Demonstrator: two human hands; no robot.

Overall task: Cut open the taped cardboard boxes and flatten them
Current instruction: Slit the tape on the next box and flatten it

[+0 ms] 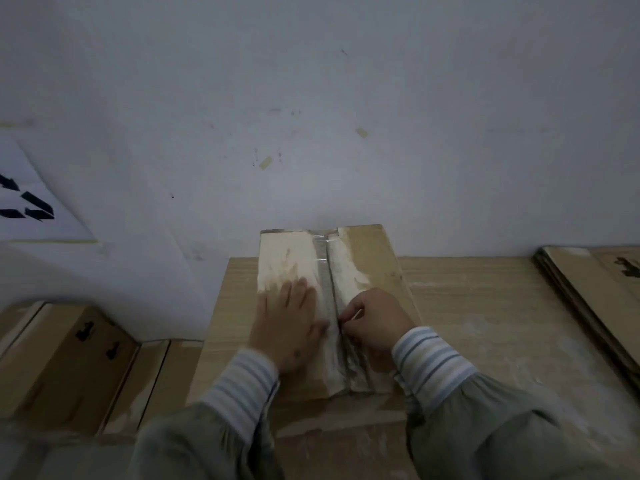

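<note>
Nearest us, two sleeves with striped cuffs, the left sleeve (239, 386) and the right sleeve (433, 362), reach forward over the wooden table (485, 323). The left hand (287, 327) lies flat on the box (367, 258), palm down, fingers straight and slightly spread, pressing the left flap just beside the centre seam. The right hand (375, 323) is curled into a fist right on that seam, fingers clamped on a thin, pale cutting tool (351, 315) whose tip meets the tape (323, 271); what kind of tool it is, the blur won't let me say.

The box sits in the middle of the table, near edge toward the person, far end up against the wall. Its long axis runs straight away from us, and the shiny tape strip follows that same line down the middle between the two flaps. The cardboard surface is scuffed pale where the top layer has torn away. No writing readable on it.

Down to the left, lower than the table, more boxes (69, 362) stand side by side, showing black printed marks too blurred to read. On the right edge of the table lies a stack of flattened cardboard (588, 289), also with a dark, unreadable print.

Further back, the white wall (311, 116) carries two scraps of tape, and at far left a white paper sheet (31, 202) with bold black arrow-like shapes.
</note>
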